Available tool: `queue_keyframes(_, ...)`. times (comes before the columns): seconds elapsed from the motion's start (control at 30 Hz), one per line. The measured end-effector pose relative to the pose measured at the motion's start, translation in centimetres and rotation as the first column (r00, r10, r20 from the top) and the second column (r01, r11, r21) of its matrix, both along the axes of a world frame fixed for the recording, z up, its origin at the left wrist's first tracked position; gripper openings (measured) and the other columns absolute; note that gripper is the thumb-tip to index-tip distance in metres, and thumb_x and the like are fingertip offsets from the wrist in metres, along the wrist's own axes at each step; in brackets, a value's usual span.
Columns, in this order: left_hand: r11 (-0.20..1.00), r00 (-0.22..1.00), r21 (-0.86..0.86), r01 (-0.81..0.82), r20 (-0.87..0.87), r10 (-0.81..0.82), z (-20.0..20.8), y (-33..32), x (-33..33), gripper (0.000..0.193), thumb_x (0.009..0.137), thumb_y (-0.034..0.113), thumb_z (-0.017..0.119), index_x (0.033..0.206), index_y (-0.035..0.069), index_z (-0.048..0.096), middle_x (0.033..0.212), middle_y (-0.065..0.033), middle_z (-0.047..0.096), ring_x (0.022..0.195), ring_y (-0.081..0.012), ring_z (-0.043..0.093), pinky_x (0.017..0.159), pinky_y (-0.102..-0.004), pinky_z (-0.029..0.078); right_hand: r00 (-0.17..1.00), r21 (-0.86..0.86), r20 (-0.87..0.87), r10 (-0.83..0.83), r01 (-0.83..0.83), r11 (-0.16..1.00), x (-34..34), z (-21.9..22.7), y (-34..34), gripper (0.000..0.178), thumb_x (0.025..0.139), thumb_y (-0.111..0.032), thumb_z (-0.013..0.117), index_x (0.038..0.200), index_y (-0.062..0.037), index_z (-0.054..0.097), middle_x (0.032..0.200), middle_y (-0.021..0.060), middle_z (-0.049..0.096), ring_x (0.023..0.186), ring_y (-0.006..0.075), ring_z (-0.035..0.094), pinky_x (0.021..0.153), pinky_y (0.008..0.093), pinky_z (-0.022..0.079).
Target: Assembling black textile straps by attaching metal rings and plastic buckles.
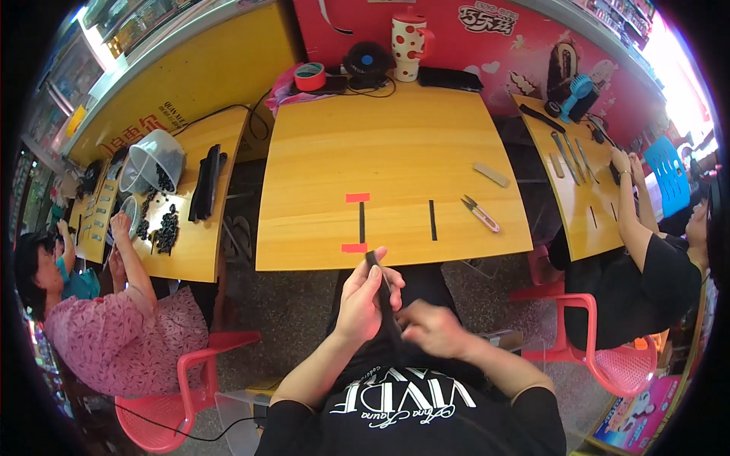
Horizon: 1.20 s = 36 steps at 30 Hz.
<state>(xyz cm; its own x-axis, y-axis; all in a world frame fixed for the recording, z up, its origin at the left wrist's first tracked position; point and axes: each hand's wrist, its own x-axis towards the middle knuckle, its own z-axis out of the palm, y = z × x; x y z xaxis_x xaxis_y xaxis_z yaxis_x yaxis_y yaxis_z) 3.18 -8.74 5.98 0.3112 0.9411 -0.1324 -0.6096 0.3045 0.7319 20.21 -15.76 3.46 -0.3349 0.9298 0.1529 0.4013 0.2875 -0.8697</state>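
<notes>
Just past the near edge of the table, my left hand [362,302] is closed around a black strap [372,259], whose upper end stands up between thumb and fingers. The rest of the strap hangs down toward my lap, dark against my dark clothes. Beside its lower part is my right hand [435,330], fingers curled but smeared by motion; whether it grips the strap cannot be made out. On the table in front lie two short black strips, a left one [361,223] and a right one [433,220]. Red tape pieces mark the left strip's far end [357,197] and near end [353,248].
Pink-handled thread snips [480,214] and a flat beige bar [491,175] lie on the table's right. At the back stand a red tape roll [309,77], a black fan [369,64] and a dotted tumbler [408,47]. People work at side tables left and right.
</notes>
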Motion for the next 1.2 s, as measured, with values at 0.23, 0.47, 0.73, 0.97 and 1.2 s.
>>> queue_keyframes(0.23, 0.953, 0.953, -0.058, 0.296, 0.081, -0.292, -1.6, 0.2, -0.3, 0.035, 0.102, 0.021, 0.045, 0.124, -0.005, 0.052, 0.088, -0.0107, 0.06, 0.068, -0.0182, 0.059, 0.065, -0.0268, 0.048, 0.557, 0.614, 0.42, -0.716, 0.407, 0.676, 9.2, 2.7, 10.0, 0.033, 0.078, -0.014, 0.072, 0.106, -0.0007, 0.062, 0.105, 0.0179, 0.055, 0.097, 0.0348, 0.055, 0.082, 0.0444, 0.045)
queue_keyframes(0.47, 0.925, 0.931, -0.124, 0.358, 0.115, -0.345, -2.2, -1.1, -1.0, 0.039, 0.102, 0.021, 0.044, 0.131, -0.004, 0.049, 0.086, -0.0121, 0.06, 0.066, -0.0187, 0.059, 0.062, -0.0292, 0.049, 0.538, 0.615, 0.474, -0.697, 0.365, 0.699, 10.4, -1.6, 11.7, 0.022, 0.082, -0.009, 0.065, 0.103, -0.0015, 0.065, 0.097, 0.013, 0.056, 0.093, 0.0325, 0.054, 0.079, 0.0436, 0.045)
queue_keyframes(0.73, 0.928, 0.925, -0.026, 0.372, -0.073, -0.373, -2.1, -1.4, -0.1, 0.037, 0.099, 0.015, 0.051, 0.13, -0.004, 0.051, 0.083, -0.0092, 0.06, 0.065, -0.0157, 0.057, 0.06, -0.0256, 0.047, 0.661, 0.617, 0.338, -0.67, 0.381, 0.688, 10.9, -2.4, 15.5, 0.014, 0.076, 0.001, 0.054, 0.086, 0.0001, 0.065, 0.085, 0.0152, 0.058, 0.084, 0.0333, 0.057, 0.072, 0.0421, 0.047)
queue_keyframes(0.97, 0.934, 0.937, -0.099, 0.344, -0.03, -0.348, -2.8, -0.8, 0.4, 0.017, 0.095, 0.011, 0.056, 0.102, -0.004, 0.06, 0.073, -0.0085, 0.058, 0.054, -0.0141, 0.053, 0.051, -0.0255, 0.044, 0.674, 0.626, 0.346, -0.653, 0.353, 0.696, 10.8, -2.5, 21.5, 0.014, 0.077, 0.0, 0.053, 0.085, 0.0005, 0.064, 0.092, 0.0173, 0.058, 0.091, 0.0332, 0.057, 0.075, 0.0411, 0.048)
queue_keyframes(1.2, 0.933, 0.938, -0.134, 0.333, -0.059, -0.343, -3.3, -0.5, 1.2, 0.02, 0.094, 0.013, 0.058, 0.104, -0.004, 0.061, 0.074, -0.0094, 0.06, 0.055, -0.0161, 0.055, 0.052, -0.0265, 0.046, 0.636, 0.651, 0.414, -0.651, 0.293, 0.7, 10.9, -2.6, 21.4, 0.018, 0.076, 0.0, 0.053, 0.091, 0.0017, 0.062, 0.089, 0.0157, 0.057, 0.086, 0.0338, 0.056, 0.076, 0.0402, 0.049)
